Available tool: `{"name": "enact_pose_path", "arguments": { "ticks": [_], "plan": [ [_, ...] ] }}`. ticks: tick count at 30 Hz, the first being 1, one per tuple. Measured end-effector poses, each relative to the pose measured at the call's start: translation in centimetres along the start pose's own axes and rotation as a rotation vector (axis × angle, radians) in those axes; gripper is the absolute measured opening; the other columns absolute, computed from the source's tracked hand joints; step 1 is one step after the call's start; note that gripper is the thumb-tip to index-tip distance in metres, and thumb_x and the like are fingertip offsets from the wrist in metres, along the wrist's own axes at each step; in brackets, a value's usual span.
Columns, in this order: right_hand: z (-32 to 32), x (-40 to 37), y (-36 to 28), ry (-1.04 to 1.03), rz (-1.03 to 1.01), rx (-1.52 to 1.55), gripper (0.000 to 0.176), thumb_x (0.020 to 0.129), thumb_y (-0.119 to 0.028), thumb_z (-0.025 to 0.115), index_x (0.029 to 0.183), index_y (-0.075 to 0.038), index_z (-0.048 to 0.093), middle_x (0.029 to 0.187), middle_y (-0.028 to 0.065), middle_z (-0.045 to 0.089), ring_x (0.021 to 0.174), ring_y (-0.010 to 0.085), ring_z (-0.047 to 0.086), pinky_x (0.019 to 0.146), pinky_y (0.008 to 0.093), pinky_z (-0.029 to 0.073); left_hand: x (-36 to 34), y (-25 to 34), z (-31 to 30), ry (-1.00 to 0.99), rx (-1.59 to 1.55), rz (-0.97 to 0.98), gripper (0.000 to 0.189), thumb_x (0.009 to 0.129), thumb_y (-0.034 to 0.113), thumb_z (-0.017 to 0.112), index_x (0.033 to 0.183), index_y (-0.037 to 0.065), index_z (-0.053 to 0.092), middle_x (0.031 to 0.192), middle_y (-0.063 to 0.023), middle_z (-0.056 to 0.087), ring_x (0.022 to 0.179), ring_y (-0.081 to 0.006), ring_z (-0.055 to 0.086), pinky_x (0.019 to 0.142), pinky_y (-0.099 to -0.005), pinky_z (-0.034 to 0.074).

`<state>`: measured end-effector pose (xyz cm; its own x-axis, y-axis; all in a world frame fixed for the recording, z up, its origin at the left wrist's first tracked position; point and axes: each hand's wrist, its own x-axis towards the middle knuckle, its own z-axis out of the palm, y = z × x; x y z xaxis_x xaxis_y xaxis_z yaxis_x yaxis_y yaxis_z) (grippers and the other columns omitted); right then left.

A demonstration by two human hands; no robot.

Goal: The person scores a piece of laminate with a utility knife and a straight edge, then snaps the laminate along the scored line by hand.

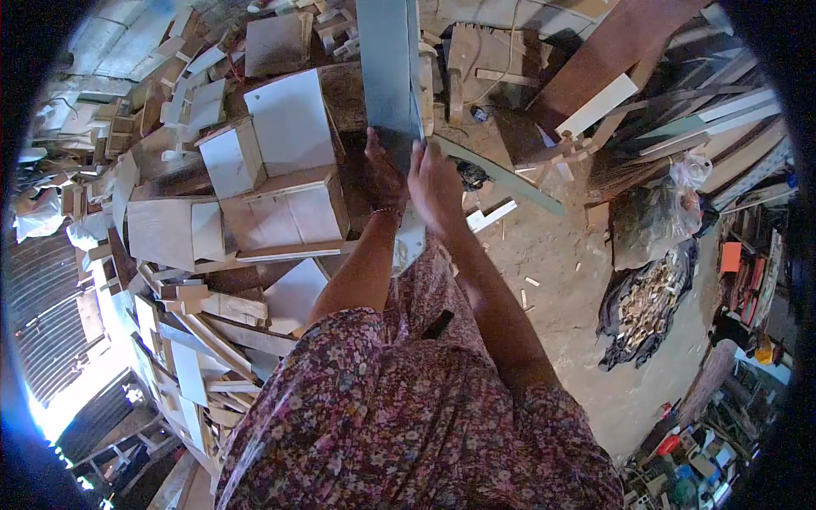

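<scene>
A long grey-blue board (387,76) runs away from my body, its near end between my two hands. My left hand (388,180) grips the left side of that end, thumb along the edge and the other fingers partly hidden. At the right edge, my right hand (435,185) has its fingers curled closed against the board's corner. A narrow greenish strip of wood (501,177) slants out behind the right hand.
Pale wooden boxes (289,208) and panels are piled on the left. A wide brown plank (616,51) leans at the upper right. Offcuts lie on the dirt floor (544,255), near a dark sheet heaped with wood scraps (653,306).
</scene>
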<state>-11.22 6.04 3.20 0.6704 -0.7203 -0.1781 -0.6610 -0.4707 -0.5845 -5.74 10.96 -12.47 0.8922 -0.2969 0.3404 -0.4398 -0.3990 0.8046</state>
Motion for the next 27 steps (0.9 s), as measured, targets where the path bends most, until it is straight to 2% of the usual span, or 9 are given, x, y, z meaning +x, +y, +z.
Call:
{"name": "enact_pose_path", "arguments": {
  "ticks": [2,4,11,15,17,18,20,24,27],
  "plan": [
    [0.0,2.4,-0.5,-0.041,0.029,0.024,0.031,0.082,-0.029,0.032,0.079,-0.001,0.045,0.056,0.0189,0.052,0.054,0.0327,0.054,0.048,0.0420,0.044,1.3,3.7,-2.1,-0.006,-0.825,-0.156,0.046,0.086,0.034,0.023,0.121,0.005,0.026,0.114,-0.0034,0.039,0.078,-0.0082,0.041,0.069,-0.0200,0.033],
    [0.7,3.7,-0.9,0.146,-0.119,0.007,0.029,0.081,-0.026,0.037,0.082,0.002,0.044,0.055,0.0226,0.051,0.054,0.0370,0.053,0.047,0.0437,0.043,1.3,4.0,-2.2,0.006,-0.715,-0.128,0.044,0.086,0.032,0.023,0.121,0.004,0.026,0.113,-0.0048,0.039,0.080,-0.0100,0.041,0.070,-0.0213,0.034],
    [1.1,-1.9,0.9,0.159,-0.091,-0.002,0.031,0.081,-0.027,0.036,0.079,0.002,0.045,0.055,0.0228,0.051,0.052,0.0373,0.052,0.046,0.0439,0.043,1.2,4.1,-2.5,0.122,0.058,0.065,0.037,0.084,0.016,0.028,0.119,0.003,0.029,0.106,-0.0149,0.043,0.094,-0.0229,0.043,0.076,-0.0305,0.034],
    [0.7,0.9,0.3,0.110,-0.058,-0.006,0.031,0.082,-0.027,0.034,0.078,0.002,0.045,0.055,0.0224,0.051,0.052,0.0368,0.052,0.045,0.0435,0.043,1.3,2.7,-2.3,0.045,0.004,-0.020,0.038,0.083,0.015,0.030,0.119,0.004,0.028,0.107,-0.0166,0.042,0.096,-0.0256,0.042,0.078,-0.0316,0.033],
    [0.2,2.9,-1.2,0.146,-0.110,0.061,0.032,0.082,-0.027,0.033,0.076,0.002,0.046,0.055,0.0215,0.051,0.053,0.0360,0.053,0.045,0.0424,0.044,1.0,-0.9,-0.9,-0.128,-0.681,-0.353,0.037,0.082,0.012,0.033,0.118,0.003,0.029,0.106,-0.0155,0.043,0.096,-0.0255,0.042,0.079,-0.0325,0.033],
    [0.2,3.5,-1.5,0.145,-0.110,0.062,0.032,0.082,-0.027,0.033,0.076,0.002,0.046,0.055,0.0215,0.051,0.053,0.0360,0.053,0.045,0.0424,0.044,0.8,-0.9,-0.7,-0.128,-0.679,-0.354,0.037,0.082,0.012,0.033,0.118,0.003,0.029,0.106,-0.0155,0.043,0.096,-0.0255,0.042,0.079,-0.0325,0.033],
    [0.3,4.2,-1.9,0.137,-0.094,0.005,0.032,0.082,-0.027,0.034,0.074,0.002,0.047,0.055,0.0210,0.051,0.054,0.0355,0.053,0.046,0.0419,0.044,0.6,-0.8,-0.2,0.001,-0.384,-0.142,0.038,0.082,0.010,0.031,0.119,0.004,0.027,0.105,-0.0159,0.043,0.095,-0.0264,0.042,0.079,-0.0323,0.033],
    [1.2,0.8,0.1,0.163,-0.121,0.049,0.032,0.082,-0.027,0.034,0.076,0.002,0.046,0.056,0.0208,0.052,0.054,0.0355,0.053,0.046,0.0421,0.044,0.0,0.8,-1.7,-0.003,-0.274,-0.099,0.038,0.083,0.011,0.032,0.120,0.004,0.026,0.106,-0.0141,0.042,0.095,-0.0232,0.042,0.081,-0.0315,0.033],
    [0.9,-1.5,1.1,0.047,-0.016,-0.080,0.032,0.082,-0.028,0.034,0.078,0.002,0.045,0.056,0.0213,0.051,0.054,0.0356,0.053,0.045,0.0411,0.044,0.6,0.4,-1.2,0.008,-0.208,-0.068,0.038,0.084,0.011,0.032,0.120,0.004,0.025,0.106,-0.0128,0.042,0.096,-0.0211,0.041,0.082,-0.0309,0.032]
  ]
}}
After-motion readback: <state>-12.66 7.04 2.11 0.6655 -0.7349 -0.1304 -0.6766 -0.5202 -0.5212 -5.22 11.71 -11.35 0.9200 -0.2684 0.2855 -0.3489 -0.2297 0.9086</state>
